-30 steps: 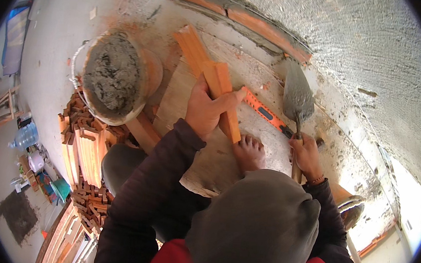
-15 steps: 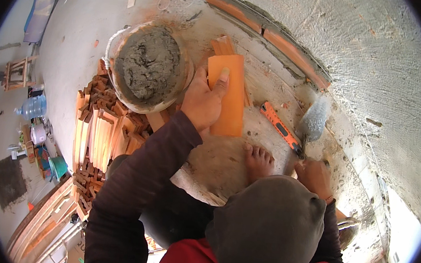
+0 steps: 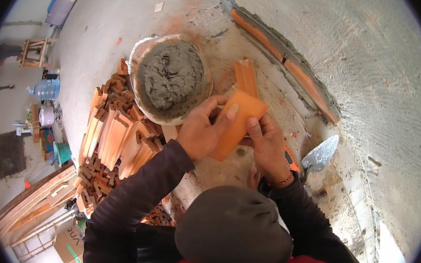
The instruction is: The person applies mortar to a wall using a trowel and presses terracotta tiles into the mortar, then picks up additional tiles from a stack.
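Observation:
Both hands are closed on a flat orange clay tile [image 3: 246, 115], held tilted above the floor in front of me. My left hand [image 3: 201, 131] grips its left edge, thumb lying on the face. From the right, my right hand [image 3: 270, 148] pinches its edge with the thumb on top. A pointing trowel [image 3: 321, 153] with a mortar-smeared blade lies on the floor to the right. Beside it, an orange-handled tool [image 3: 292, 159] is partly hidden by my right hand; its kind is unclear.
A bucket [image 3: 208, 83] of wet grey mortar [image 3: 169, 75] stands at left. Several terracotta tiles are stacked beside it [image 3: 115, 135], and more tiles [image 3: 246, 78] lie beyond my hands. Orange tiles [image 3: 259, 34] run along the wall base, beside a taut string.
My right hand has left the floor near the trowel and now grips the tile too. The tile has tilted and come nearer. The view has shifted, so surroundings appear farther right.

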{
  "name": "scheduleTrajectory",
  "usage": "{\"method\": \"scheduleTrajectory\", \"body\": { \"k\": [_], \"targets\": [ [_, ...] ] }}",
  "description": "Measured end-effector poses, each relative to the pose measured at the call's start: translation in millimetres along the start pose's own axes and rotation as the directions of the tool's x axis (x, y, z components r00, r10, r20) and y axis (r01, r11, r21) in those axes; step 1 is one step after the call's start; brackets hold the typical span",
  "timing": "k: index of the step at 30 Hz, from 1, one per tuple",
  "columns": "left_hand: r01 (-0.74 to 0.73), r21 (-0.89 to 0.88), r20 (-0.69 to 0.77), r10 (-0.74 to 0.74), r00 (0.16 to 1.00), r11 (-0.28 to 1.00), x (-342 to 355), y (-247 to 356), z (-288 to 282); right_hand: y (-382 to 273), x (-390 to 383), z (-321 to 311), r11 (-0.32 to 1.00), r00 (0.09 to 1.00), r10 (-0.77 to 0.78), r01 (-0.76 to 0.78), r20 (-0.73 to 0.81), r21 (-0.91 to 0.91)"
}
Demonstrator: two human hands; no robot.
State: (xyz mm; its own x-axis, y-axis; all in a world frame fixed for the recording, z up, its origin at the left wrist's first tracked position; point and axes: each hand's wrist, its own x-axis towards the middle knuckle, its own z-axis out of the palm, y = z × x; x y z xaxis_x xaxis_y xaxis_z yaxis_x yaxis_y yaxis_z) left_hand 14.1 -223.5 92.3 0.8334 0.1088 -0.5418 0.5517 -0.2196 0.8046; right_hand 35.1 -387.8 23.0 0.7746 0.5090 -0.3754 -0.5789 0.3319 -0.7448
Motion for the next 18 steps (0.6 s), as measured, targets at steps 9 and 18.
{"method": "scheduleTrajectory", "body": {
  "k": [9, 18],
  "targets": [
    [-0.053, -0.024, -0.517, 0.033, 0.855, 0.998, -3, 1, 9, 5, 30, -4, 0.835, 0.986, -0.14, 0.167, -0.091, 0.525],
    [0.111, -0.755, -0.132, -0.316, 0.939, 0.646, 74, 24, 31, 2, 42, -14, 0.931, 0.927, -0.363, 0.358, -0.093, -0.072]
  ]
}}
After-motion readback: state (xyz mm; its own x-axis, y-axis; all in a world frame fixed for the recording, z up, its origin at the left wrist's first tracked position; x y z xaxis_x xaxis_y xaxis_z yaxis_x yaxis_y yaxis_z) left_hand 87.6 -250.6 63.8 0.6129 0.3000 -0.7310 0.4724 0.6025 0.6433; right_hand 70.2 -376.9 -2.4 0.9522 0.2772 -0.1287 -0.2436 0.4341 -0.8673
